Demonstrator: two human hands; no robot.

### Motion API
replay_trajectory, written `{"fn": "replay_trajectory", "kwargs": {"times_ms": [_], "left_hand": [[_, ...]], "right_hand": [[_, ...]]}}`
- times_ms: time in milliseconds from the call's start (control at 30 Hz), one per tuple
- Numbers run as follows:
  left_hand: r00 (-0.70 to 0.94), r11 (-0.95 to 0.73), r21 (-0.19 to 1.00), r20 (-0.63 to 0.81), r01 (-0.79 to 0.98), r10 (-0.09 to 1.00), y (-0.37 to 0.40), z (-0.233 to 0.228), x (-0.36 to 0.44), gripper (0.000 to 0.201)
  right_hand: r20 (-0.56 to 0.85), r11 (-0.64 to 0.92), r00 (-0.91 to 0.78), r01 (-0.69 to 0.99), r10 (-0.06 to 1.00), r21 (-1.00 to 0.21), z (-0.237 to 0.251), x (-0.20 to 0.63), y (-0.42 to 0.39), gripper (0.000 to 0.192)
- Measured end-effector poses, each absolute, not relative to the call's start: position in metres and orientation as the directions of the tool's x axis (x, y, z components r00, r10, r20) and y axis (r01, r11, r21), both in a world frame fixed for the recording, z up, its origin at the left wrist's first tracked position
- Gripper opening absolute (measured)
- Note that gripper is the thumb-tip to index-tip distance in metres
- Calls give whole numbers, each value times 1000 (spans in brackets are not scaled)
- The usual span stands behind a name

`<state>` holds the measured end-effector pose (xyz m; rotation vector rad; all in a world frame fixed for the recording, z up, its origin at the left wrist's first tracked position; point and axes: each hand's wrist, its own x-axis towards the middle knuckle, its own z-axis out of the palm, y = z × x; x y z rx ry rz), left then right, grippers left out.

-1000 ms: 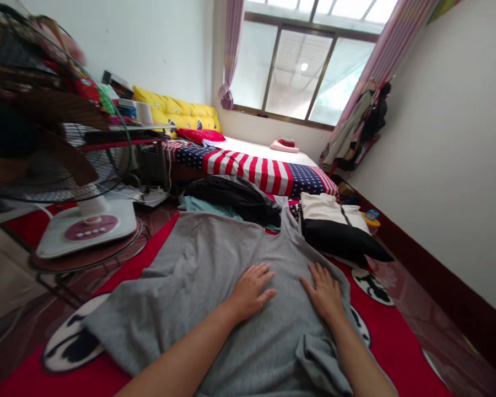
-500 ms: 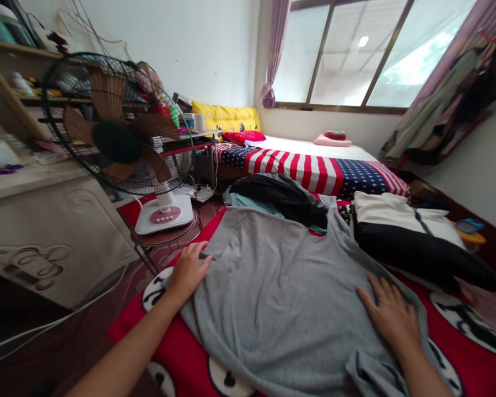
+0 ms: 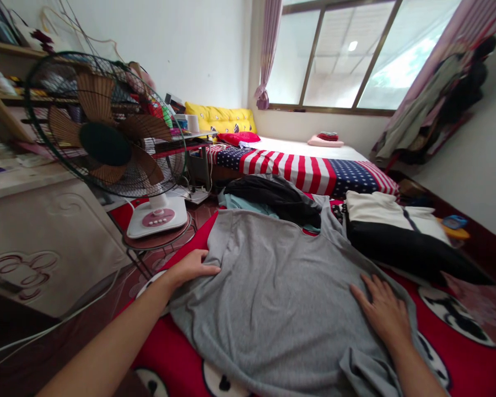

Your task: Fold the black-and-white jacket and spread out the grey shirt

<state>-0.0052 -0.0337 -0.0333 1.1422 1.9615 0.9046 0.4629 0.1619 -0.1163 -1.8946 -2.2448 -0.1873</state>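
A grey shirt (image 3: pixel 281 298) lies spread over a red blanket with white-and-black patterned patches (image 3: pixel 182 353). My left hand (image 3: pixel 190 267) is at the shirt's left edge, thumb on top of the cloth and fingers curled at the edge, partly hidden; it looks closed on the fabric. Flat on the right part of the shirt rests my right hand (image 3: pixel 384 309), fingers spread. Below it the cloth bunches into a fold near the bottom of the view. The shirt's neckline and one sleeve point away from me, toward a dark heap of clothes (image 3: pixel 273 196).
Folded white and black clothing (image 3: pixel 397 234) lies to the right. At left a fan (image 3: pixel 107 143) stands on a round stool (image 3: pixel 157 237), beside a white cabinet (image 3: pixel 53 242). Behind are a bed with a striped, starred cover (image 3: pixel 289 170) and hanging clothes (image 3: pixel 430 105).
My left hand has shifted slightly along the shirt's left edge, and its fingers have curled in at the cloth. The right hand stays flat on the shirt. The view has turned a little.
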Motion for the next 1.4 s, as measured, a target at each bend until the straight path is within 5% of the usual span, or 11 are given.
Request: {"fn": "replay_trajectory", "kwargs": {"times_ms": [200,367,467,567,667,833,933,1100,1267,1400], "left_hand": [[-652,379,792,32,479,758,-62,-40,-39,41],[-625,576,392,-3,717,780,-88,-47,-69,60],[-585,557,212,96,803,806,-73,-35,-66,67],[-471,395,323,206,860,858,-29,-16,-48,58],[-420,279,554,143,784,896,29,-7,-26,57],[-369,247,690,30,680,929,107,-25,-5,76],[-397,250,724,35,643,917,128,-40,-2,72],[-499,221,751,163,622,851,135,-51,-2,22],[-572,206,696,345,688,744,137,-65,5,23],[-541,206,639,387,741,746,136,-72,16,44]], "right_hand": [[228,173,-158,984,961,-46,-113,462,161,66],[197,153,-136,985,971,-75,-111,461,161,69],[211,153,-130,984,969,-96,-112,460,161,69],[229,154,-126,982,965,-105,-113,460,160,67],[240,154,-125,982,963,-107,-112,460,160,65],[271,172,-138,979,953,-107,-111,459,158,63],[283,179,-140,977,949,-115,-111,459,157,62],[286,179,-136,975,949,-132,-110,458,156,59],[299,183,-133,972,945,-146,-109,458,155,57],[294,188,-139,971,945,-145,-106,457,153,55]]}}
